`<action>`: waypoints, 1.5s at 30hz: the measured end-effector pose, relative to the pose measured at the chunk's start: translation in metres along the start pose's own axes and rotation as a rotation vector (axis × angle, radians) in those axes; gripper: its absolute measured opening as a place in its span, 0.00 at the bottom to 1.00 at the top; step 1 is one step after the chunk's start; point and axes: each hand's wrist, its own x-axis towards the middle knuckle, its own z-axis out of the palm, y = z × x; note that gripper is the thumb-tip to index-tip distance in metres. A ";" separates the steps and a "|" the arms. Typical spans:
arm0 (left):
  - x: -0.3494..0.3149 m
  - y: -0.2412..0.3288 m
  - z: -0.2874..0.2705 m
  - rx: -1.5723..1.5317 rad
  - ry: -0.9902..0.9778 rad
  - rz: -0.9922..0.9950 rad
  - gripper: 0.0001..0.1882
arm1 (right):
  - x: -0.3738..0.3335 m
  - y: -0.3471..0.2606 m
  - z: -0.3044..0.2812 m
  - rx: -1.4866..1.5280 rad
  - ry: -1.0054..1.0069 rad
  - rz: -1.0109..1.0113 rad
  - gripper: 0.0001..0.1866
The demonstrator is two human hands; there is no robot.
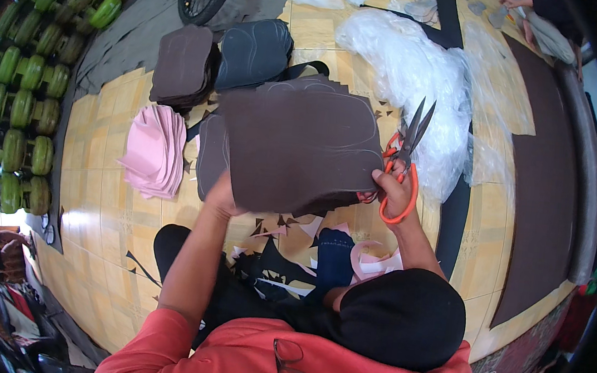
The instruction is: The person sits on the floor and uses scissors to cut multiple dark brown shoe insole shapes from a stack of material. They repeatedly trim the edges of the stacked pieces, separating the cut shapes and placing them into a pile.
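Note:
A dark brown sheet (295,150) with pale curved outlines is held up in front of me, above a pile of similar brown pieces. My left hand (221,196) grips its lower left corner, fingers mostly hidden behind it. My right hand (397,189) is closed around scissors (410,143) with orange handles and dark blades pointing away from me. The right thumb rests at the sheet's right edge. More orange-red parts show beside that hand; whether they belong to a second tool I cannot tell. Under the sheet's left side lies a dark grey piece (213,153).
Pink pieces (154,151) are stacked left, with brown (181,64) and blue-grey stacks (255,51) beyond. Offcuts (281,257) litter the floor before my legs. Clear plastic (423,90) and a brown roll (545,196) lie right. Green cylinders (11,108) line the left; another person (544,27) sits far right.

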 end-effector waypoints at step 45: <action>-0.015 0.050 0.032 0.699 0.261 -0.010 0.18 | -0.015 -0.030 -0.001 -0.924 -0.175 -0.205 0.23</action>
